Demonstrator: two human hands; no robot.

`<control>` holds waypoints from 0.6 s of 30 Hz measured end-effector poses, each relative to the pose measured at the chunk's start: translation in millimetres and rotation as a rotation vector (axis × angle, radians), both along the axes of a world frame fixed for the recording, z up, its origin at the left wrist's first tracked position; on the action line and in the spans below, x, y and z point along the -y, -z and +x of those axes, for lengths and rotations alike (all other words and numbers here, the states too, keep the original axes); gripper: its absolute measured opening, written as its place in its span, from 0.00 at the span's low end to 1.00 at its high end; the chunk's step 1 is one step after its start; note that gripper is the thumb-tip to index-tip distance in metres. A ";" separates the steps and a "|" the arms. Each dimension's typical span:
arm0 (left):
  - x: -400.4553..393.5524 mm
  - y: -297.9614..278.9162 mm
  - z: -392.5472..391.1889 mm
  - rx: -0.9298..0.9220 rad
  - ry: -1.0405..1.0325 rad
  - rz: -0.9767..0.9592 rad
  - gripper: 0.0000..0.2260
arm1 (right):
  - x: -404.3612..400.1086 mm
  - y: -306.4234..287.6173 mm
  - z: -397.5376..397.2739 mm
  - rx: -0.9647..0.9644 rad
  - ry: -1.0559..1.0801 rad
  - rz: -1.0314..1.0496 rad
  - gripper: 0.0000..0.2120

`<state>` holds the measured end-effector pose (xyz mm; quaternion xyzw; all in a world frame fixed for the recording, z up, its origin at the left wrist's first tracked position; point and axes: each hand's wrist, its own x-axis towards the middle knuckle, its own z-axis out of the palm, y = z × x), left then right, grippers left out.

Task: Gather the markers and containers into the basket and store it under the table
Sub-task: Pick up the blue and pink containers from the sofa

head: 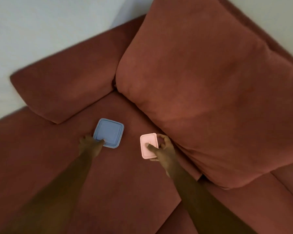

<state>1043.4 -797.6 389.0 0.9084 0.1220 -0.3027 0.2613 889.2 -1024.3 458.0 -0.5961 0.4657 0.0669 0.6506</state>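
Note:
A square blue-lidded container lies on the red sofa seat. My left hand grips its near corner, thumb on the lid and fingers at the left edge. To the right, a smaller pink-lidded container is held by my right hand, thumb pressed on its lid and fingers curled round its far side. No markers or basket are in view.
A large red back cushion leans right beside the pink container. A padded red armrest runs behind the blue container. A pale wall lies beyond the sofa.

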 end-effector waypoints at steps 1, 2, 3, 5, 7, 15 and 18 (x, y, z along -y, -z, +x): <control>0.7 7.2 1.0 0.014 -0.047 -0.007 0.37 | 0.0 5.4 -0.1 -0.001 0.005 0.003 0.29; 1.3 11.7 0.6 0.002 -0.129 -0.069 0.37 | -1.7 11.9 -0.7 -0.006 0.012 0.011 0.28; 2.0 16.1 1.4 -0.023 -0.241 -0.193 0.34 | -2.1 15.9 -1.2 -0.009 0.012 0.015 0.28; 4.1 16.4 -1.1 -0.146 -0.448 -0.456 0.26 | -4.4 21.8 -4.0 -0.015 0.006 0.026 0.27; 6.2 13.4 -3.4 -0.191 -0.519 -0.557 0.22 | -6.8 23.1 -6.3 -0.006 0.019 0.038 0.26; -19.0 -50.5 -52.5 -0.229 -0.666 -0.762 0.16 | -17.0 -6.8 -28.5 0.045 0.017 0.020 0.22; -53.4 -97.4 -90.6 -0.186 -0.723 -0.832 0.15 | -23.6 -37.1 -44.0 0.090 0.000 0.072 0.20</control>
